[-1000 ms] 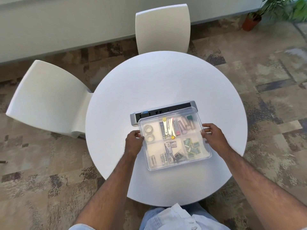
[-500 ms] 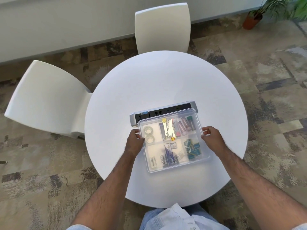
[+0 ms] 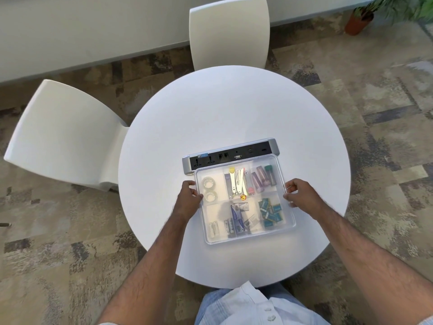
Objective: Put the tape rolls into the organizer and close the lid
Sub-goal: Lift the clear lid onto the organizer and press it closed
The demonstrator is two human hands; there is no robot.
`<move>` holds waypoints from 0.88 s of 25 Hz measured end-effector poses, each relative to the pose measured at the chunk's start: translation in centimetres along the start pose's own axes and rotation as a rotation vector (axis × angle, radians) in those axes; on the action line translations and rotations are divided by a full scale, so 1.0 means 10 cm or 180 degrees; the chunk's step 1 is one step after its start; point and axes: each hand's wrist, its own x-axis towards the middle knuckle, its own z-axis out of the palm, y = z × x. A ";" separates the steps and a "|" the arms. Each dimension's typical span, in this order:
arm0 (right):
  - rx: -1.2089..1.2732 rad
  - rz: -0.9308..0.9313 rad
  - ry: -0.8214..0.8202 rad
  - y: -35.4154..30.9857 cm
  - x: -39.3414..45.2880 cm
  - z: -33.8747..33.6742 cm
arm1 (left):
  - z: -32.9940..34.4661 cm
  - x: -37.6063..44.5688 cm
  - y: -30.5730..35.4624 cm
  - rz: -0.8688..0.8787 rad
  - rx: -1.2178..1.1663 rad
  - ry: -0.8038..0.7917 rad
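- With both tape rolls (image 3: 209,190) already in the far-left compartment, the organizer (image 3: 243,199) lies mid-surface (image 3: 234,109), just before a power strip (image 3: 230,156).
- Left hand (image 3: 187,199) and right hand (image 3: 301,194) each close a grip on opposite side edges of the clear lid (image 3: 280,165), probably to seat it evenly.
- The organizer's long axis runs away from the person, tilted slightly left.

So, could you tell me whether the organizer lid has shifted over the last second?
No; the organizer lid still overlaps the power strip along its near edge, just as before.
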 end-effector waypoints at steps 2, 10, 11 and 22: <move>-0.0546 -0.0286 -0.0048 -0.06 -0.01 -0.01 | 0.00 -0.03 0.02 0.0312 0.0364 0.0050; -0.2644 -0.1423 -0.0116 -0.54 0.20 0.21 | 0.04 -0.05 0.21 0.0995 0.2632 -0.0253; -0.2758 -0.1344 -0.0193 -0.57 0.25 0.21 | 0.03 -0.05 0.23 0.0934 0.2679 -0.0319; -0.3228 -0.1009 -0.0413 -0.66 0.37 0.17 | 0.05 -0.11 0.32 0.0790 0.2725 -0.0405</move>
